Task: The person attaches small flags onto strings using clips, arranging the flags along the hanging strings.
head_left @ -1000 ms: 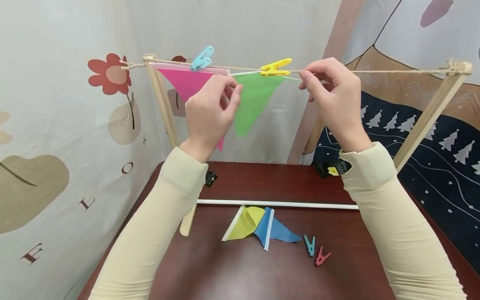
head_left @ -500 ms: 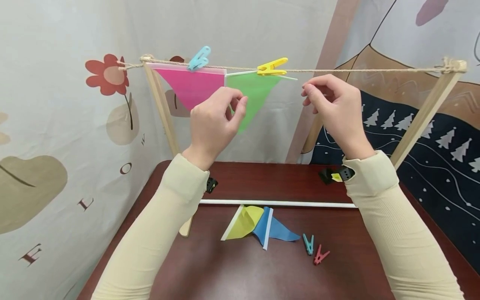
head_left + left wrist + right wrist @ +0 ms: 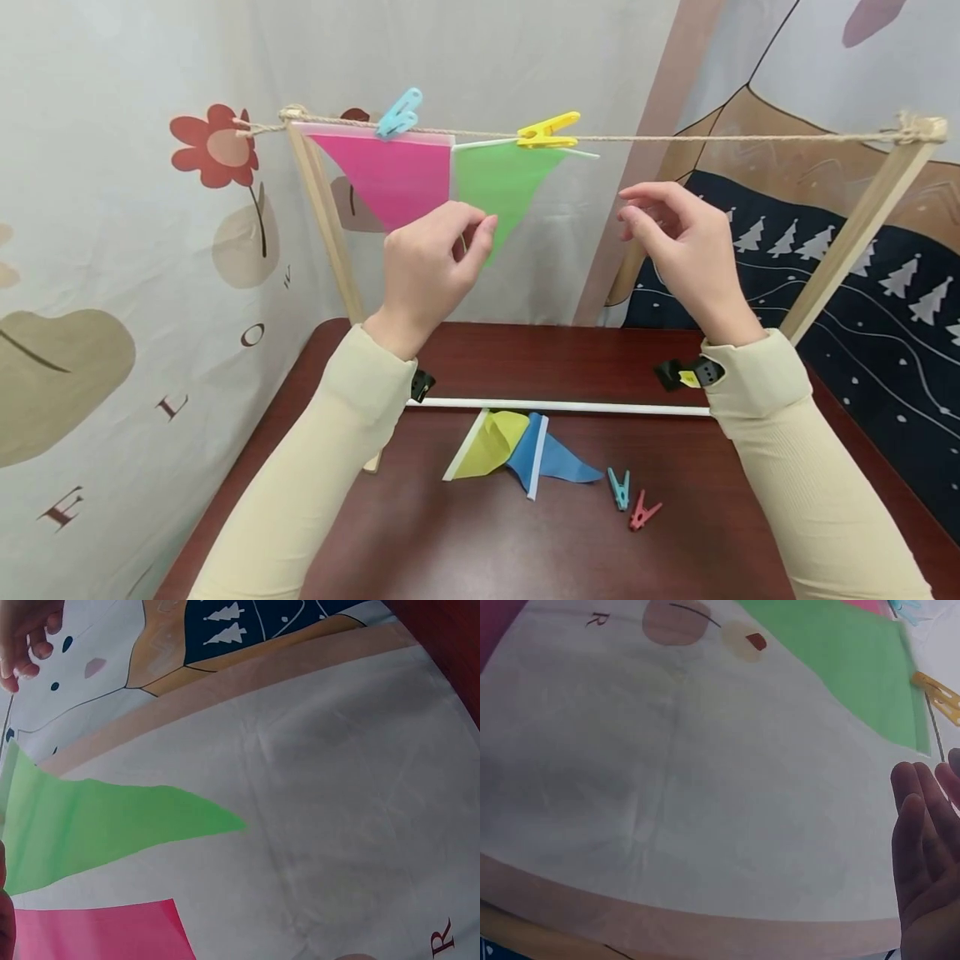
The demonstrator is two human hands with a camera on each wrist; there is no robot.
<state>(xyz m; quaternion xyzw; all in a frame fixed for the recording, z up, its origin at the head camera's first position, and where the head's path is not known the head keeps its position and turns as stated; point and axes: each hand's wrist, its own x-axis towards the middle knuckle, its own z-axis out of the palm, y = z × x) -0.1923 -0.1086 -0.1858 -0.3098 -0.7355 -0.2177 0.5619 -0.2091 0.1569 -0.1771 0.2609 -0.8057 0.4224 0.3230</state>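
Observation:
A pink pennant [image 3: 405, 171] and a green pennant [image 3: 510, 175] hang from a twine line [image 3: 712, 138]. The light blue clothespin [image 3: 400, 115] clips the pink one, and a yellow clothespin [image 3: 549, 132] clips the green one near the middle of its white top strip, whose right end sticks out below the line. My left hand [image 3: 431, 271] hovers in front of the pennants, fingers loosely curled, covering their lower parts in the head view. To the right of the green pennant, my right hand [image 3: 690, 250] is raised below the line, its relaxed fingers holding nothing.
Wooden posts [image 3: 862, 233] carry the line at both ends. On the dark red table [image 3: 480, 550] lie a yellow pennant [image 3: 495, 442], a blue pennant [image 3: 566, 460], a teal clothespin [image 3: 619, 490] and a red clothespin [image 3: 642, 512]. A white rod [image 3: 562, 407] crosses behind them.
My right hand has let go of the green pennant's strip end and moved down and slightly right. My left hand has lowered away from the line. The pennants stay hanging.

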